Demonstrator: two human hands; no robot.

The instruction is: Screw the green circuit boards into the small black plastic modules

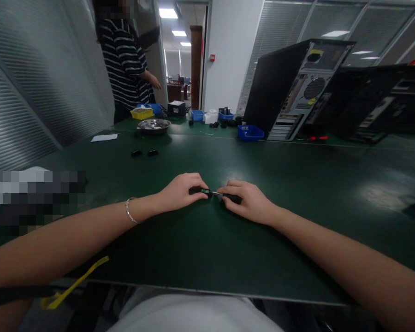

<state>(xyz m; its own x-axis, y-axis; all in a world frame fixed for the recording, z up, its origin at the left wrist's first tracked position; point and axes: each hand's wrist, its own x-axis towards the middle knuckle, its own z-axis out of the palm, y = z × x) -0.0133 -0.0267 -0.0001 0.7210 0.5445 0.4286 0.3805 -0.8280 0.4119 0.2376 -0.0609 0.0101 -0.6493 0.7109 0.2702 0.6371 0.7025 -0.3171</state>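
My left hand (184,191) is closed around a small black device with a green circuit board (204,191) showing at its right end. Its exact kind cannot be made out. In my right hand (251,201) is a screwdriver (232,198) with a dark handle, gripped low over the table. The thin metal shaft points left and its tip meets the board end of the device; whether it sits in a screw is too small to tell. Both hands are close together above the green table (193,249). Two small black pieces (152,152) lie further back on the left.
A metal bowl (154,126), a yellow bin (141,113) and a white paper (104,137) are at the back left. A blue bin (250,133) stands beside a computer tower (290,87). A red-handled tool (318,138) lies behind. A person in a striped shirt (124,64) stands beyond.
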